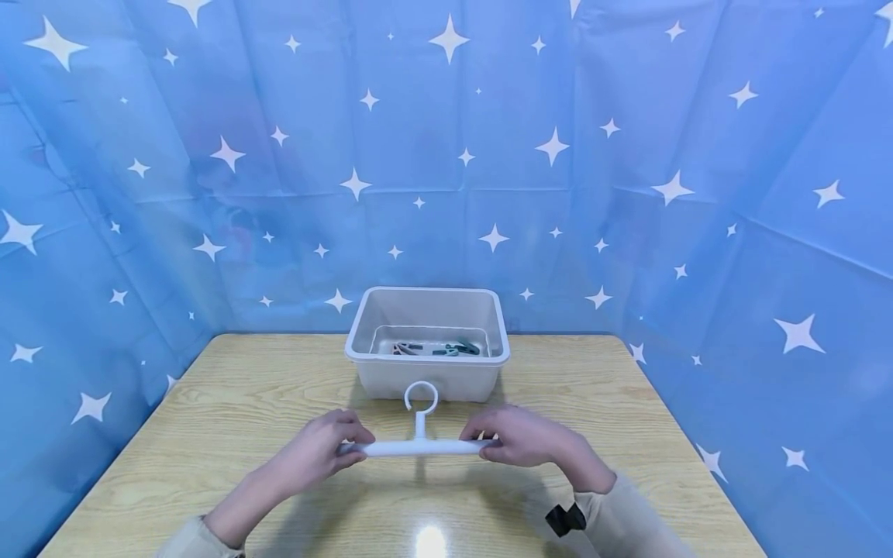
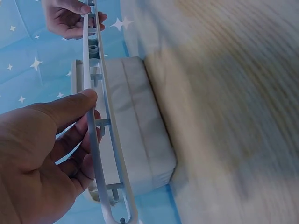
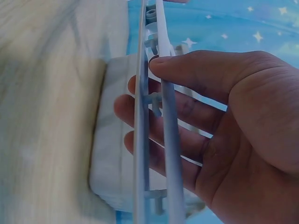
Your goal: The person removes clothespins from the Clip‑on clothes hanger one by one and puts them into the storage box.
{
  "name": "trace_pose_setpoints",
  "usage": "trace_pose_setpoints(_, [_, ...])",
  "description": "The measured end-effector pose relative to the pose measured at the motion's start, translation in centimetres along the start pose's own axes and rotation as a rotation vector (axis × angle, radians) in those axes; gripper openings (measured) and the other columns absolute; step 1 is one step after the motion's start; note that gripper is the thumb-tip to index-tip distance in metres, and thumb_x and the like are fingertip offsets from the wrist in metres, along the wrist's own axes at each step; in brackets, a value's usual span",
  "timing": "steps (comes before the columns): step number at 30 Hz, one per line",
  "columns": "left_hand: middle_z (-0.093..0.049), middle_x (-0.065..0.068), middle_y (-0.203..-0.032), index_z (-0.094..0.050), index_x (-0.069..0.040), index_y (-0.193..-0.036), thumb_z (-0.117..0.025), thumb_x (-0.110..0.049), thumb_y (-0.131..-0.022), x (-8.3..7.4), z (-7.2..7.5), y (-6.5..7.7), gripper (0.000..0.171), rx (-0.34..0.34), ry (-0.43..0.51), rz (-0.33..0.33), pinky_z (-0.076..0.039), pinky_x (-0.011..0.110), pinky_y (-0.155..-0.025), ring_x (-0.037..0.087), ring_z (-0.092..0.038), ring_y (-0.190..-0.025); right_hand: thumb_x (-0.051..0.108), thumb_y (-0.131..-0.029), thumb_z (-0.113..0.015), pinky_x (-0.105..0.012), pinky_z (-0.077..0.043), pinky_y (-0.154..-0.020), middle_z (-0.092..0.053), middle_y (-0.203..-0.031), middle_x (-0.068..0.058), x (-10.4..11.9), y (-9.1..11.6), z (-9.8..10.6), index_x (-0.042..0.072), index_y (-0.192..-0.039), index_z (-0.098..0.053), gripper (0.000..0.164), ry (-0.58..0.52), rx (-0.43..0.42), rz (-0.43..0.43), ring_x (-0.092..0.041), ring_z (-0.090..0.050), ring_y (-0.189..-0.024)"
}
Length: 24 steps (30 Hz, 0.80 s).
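Observation:
A white hanger (image 1: pixel 422 447) with a round open hook (image 1: pixel 435 397) is held level above the table in front of the bin. My left hand (image 1: pixel 322 449) pinches one end, and my right hand (image 1: pixel 519 439) pinches the other. Two long parallel bars joined by short grey crosspieces show in the left wrist view, where the left thumb and fingers (image 2: pixel 74 112) grip one bar. From the right wrist, the thumb (image 3: pixel 196 72) presses on the near bar while fingers reach behind both bars.
A light grey plastic bin (image 1: pixel 425 380) stands at the table's back edge. Several small clips, some green (image 1: pixel 458 349) and some pinkish (image 1: pixel 405 349), lie inside it. The wooden table (image 1: pixel 244 403) is bordered by a blue curtain (image 1: pixel 418 155) with white stars.

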<state>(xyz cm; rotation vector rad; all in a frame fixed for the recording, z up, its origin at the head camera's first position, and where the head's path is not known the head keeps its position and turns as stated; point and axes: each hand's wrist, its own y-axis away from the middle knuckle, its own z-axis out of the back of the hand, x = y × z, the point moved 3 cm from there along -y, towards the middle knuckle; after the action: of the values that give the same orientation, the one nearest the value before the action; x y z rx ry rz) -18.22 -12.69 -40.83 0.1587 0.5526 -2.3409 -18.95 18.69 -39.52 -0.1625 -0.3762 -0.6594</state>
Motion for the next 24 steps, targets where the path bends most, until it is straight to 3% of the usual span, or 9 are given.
trace_pose_setpoints(6, [-0.065,-0.010,-0.088,-0.078,-0.016,-0.096,-0.080,-0.016,-0.083,0.3,-1.0,0.2,0.013,0.051,0.046,0.010,-0.047,0.018,-0.064,-0.001,-0.053,-0.075,0.007,-0.090,-0.068,-0.018,-0.050,-0.076,-0.071,-0.096,0.007,-0.4,-0.2,-1.0,0.018,-0.111,-0.072,0.024,-0.027,0.049,-0.027,0.002,-0.060,-0.085])
trace_pose_setpoints(12, [-0.066,-0.009,-0.089,-0.078,-0.016,-0.096,-0.079,-0.015,-0.084,0.6,-1.7,0.3,0.012,0.084,0.079,0.020,-0.047,0.018,-0.065,-0.001,-0.054,-0.075,0.004,-0.087,-0.068,-0.016,-0.050,-0.074,-0.072,-0.095,0.005,-0.7,-0.3,-1.9,0.015,-0.110,-0.073,0.026,-0.002,0.049,0.016,0.001,-0.063,-0.084])
trace_pose_setpoints(24, [-0.067,-0.012,-0.090,-0.077,-0.019,-0.096,-0.079,-0.017,-0.084,1.3,-3.1,0.5,0.012,0.103,0.060,0.007,-0.050,0.023,-0.072,0.002,-0.058,-0.083,0.005,-0.084,-0.070,-0.013,-0.048,-0.074,-0.071,-0.092,0.007,-1.1,-0.5,-2.9,0.015,-0.107,-0.073,0.026,0.021,0.063,0.008,0.002,-0.063,-0.082])
